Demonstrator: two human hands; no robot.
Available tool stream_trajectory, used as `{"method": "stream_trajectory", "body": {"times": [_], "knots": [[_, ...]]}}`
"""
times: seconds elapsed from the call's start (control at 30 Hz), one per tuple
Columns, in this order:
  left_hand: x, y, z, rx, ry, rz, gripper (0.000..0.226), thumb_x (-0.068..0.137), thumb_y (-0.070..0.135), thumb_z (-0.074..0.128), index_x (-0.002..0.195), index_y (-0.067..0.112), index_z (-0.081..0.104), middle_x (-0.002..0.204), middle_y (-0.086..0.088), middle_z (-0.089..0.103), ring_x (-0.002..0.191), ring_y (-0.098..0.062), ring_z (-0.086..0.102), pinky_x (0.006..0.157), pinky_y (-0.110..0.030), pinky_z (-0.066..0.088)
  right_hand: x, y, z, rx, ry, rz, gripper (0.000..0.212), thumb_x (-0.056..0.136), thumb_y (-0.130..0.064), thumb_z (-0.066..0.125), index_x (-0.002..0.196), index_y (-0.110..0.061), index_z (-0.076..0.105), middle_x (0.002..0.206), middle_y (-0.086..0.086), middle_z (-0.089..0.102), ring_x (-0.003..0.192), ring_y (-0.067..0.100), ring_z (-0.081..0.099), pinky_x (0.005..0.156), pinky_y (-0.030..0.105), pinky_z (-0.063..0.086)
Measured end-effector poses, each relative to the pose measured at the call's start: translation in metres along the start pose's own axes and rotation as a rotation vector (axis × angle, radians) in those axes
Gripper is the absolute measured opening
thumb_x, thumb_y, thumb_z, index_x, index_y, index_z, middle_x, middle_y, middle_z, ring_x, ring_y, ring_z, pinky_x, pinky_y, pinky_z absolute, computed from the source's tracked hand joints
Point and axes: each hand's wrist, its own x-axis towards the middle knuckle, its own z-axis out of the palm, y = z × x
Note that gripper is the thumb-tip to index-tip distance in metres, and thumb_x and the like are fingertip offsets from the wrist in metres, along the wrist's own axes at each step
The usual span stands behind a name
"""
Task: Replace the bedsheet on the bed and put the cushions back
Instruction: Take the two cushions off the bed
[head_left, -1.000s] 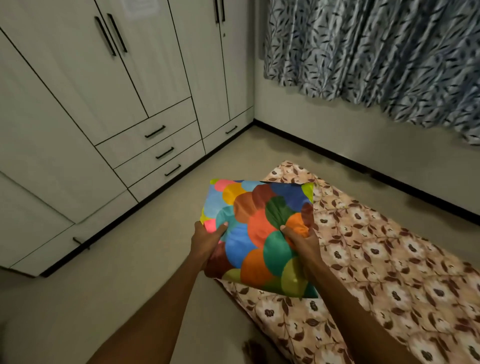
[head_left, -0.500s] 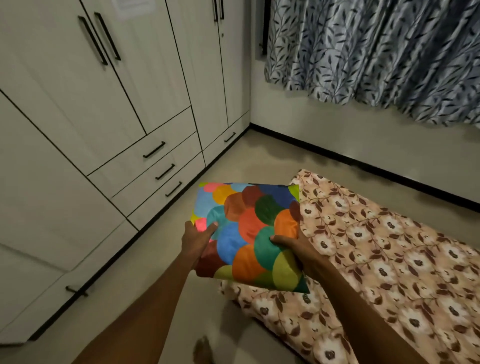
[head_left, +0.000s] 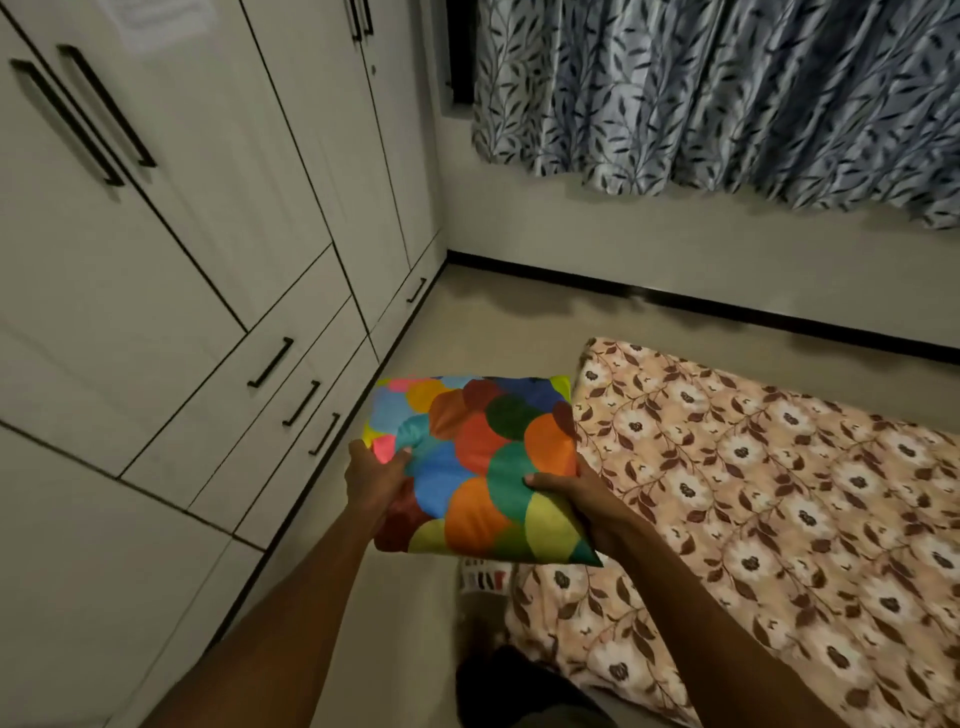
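I hold the cushion (head_left: 483, 462) aloft at the floral bedsheet (head_left: 753, 493) edge, left hand (head_left: 376, 480) and right hand (head_left: 582, 499) each with fingers clamped on an opposite side; judged light, soft and slick-covered, best gripped by its edges.

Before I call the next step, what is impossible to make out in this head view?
All head view.
Bed: cut off by the right and bottom edges; any other cushions unseen.
Grip of left hand and right hand beneath the cushion: hidden by the cushion.
Striped item by the bed corner: half covered by the cushion, unidentifiable.
Paper on the wardrobe door: blurred, cut by the top edge.
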Motion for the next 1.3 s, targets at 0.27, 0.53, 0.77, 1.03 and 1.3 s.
{"method": "stream_trajectory", "body": {"times": [0.27,0.53,0.77,1.03,1.3], "knots": [[0.118,0.043,-0.003,0.114,-0.016,0.026,0.051,0.091,0.015,0.074,0.132,0.003,0.045,0.116,-0.017,0.062,0.11,-0.036,0.062,0.088,-0.042,0.05,0.092,-0.023,0.051,0.153,0.103,0.13,0.053,0.074,-0.012,0.089,0.122,-0.003,0.07,0.114,0.018,0.076,0.105,0.037,0.074,0.098,0.053,0.057],[0.226,0.1,0.023,0.186,-0.073,0.15,0.043,0.092,0.012,0.068,0.13,0.005,0.047,0.116,-0.018,0.064,0.106,-0.035,0.063,0.09,-0.046,0.053,0.174,-0.057,0.086,0.223,0.14,0.235,0.053,0.078,-0.022,0.09,0.125,-0.008,0.07,0.116,0.014,0.077,0.108,0.033,0.074,0.102,0.054,0.055],[0.387,0.025,0.087,0.251,-0.244,0.11,0.07,0.073,0.06,0.061,0.126,0.015,0.055,0.113,-0.012,0.07,0.103,-0.036,0.069,0.089,-0.057,0.058,0.251,-0.058,0.106,0.161,0.44,0.122,0.07,0.066,-0.022,0.097,0.125,-0.006,0.064,0.106,0.006,0.076,0.092,0.023,0.076,0.073,0.028,0.063],[0.377,0.071,0.135,0.482,-0.778,0.006,0.022,0.09,0.028,0.071,0.106,0.013,0.073,0.1,-0.002,0.073,0.095,-0.022,0.071,0.079,-0.033,0.055,0.352,-0.041,0.117,-0.228,0.748,0.0,0.082,0.073,-0.005,0.083,0.147,-0.018,0.05,0.127,-0.002,0.062,0.117,0.02,0.061,0.103,0.038,0.05],[0.438,-0.024,0.31,0.467,-1.085,-0.108,0.044,0.093,0.032,0.06,0.136,0.029,0.063,0.129,-0.004,0.069,0.117,-0.024,0.066,0.108,-0.048,0.051,0.479,0.027,0.028,-0.415,0.749,0.03,0.057,0.089,-0.007,0.068,0.142,-0.019,0.051,0.119,-0.009,0.062,0.114,0.018,0.061,0.102,0.037,0.049]]}}
